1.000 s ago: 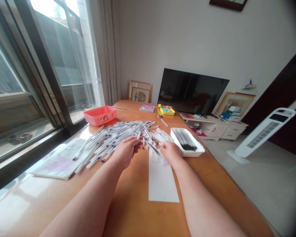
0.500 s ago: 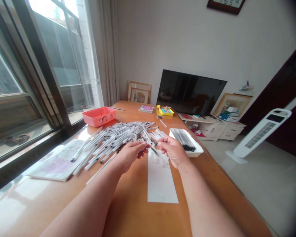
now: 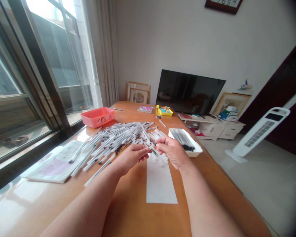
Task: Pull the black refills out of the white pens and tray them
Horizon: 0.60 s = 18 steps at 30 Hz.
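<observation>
My left hand [image 3: 131, 158] and my right hand [image 3: 172, 152] meet a little above the wooden table [image 3: 128, 210], fingers pinched together on a thin pen part [image 3: 151, 147] between them. Just behind the hands lies a wide pile of white pens [image 3: 115, 136] with dark tips. A white strip of paper [image 3: 160, 179] lies flat under and in front of the hands. To the right of my right hand stands a white tray [image 3: 187, 150] with several dark-tipped refills in it.
A pink plastic box [image 3: 97, 116] sits at the far left of the table by the window. Papers [image 3: 53, 161] lie at the left edge. Small colourful boxes [image 3: 164, 110] are at the far end. A television [image 3: 188, 92] and a white fan [image 3: 259, 135] stand beyond.
Both hands rose off the pile and table and came together. My right hand turned from lying palm-down on the paper to pinching the pen part with my left.
</observation>
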{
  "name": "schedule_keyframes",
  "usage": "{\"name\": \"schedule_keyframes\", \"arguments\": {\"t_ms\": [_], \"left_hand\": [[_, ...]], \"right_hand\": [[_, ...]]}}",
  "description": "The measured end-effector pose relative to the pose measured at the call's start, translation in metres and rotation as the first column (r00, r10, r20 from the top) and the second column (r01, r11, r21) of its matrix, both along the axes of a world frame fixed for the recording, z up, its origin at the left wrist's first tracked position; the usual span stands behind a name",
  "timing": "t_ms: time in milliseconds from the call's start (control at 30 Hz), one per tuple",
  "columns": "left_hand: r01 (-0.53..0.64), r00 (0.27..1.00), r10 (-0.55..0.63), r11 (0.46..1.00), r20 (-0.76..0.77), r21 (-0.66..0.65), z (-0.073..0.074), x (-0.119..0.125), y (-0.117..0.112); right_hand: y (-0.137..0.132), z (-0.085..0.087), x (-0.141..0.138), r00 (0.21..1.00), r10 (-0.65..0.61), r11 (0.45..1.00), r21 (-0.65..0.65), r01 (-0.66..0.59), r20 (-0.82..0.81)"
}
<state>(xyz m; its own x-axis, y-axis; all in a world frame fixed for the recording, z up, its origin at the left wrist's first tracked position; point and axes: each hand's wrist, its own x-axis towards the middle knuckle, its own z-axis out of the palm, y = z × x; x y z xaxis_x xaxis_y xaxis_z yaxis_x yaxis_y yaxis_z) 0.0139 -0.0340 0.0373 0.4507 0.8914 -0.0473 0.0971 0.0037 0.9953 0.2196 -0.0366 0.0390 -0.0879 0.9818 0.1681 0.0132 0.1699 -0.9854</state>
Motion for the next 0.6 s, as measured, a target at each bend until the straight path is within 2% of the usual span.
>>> {"name": "schedule_keyframes", "arguments": {"t_ms": [267,600], "left_hand": [[-0.001,1.000,0.001,1.000,0.003,0.002,-0.0044,0.0000,0.0012],[-0.010,1.000,0.010,1.000,-0.010,-0.006,-0.0012,0.0006,-0.0005]], "right_hand": [[0.0002,-0.0025,-0.0020,0.998,-0.006,1.000,0.021,0.005,0.060],[-0.0014,-0.0012,-0.0018,0.996,-0.013,1.000,0.021,0.011,0.084]]}}
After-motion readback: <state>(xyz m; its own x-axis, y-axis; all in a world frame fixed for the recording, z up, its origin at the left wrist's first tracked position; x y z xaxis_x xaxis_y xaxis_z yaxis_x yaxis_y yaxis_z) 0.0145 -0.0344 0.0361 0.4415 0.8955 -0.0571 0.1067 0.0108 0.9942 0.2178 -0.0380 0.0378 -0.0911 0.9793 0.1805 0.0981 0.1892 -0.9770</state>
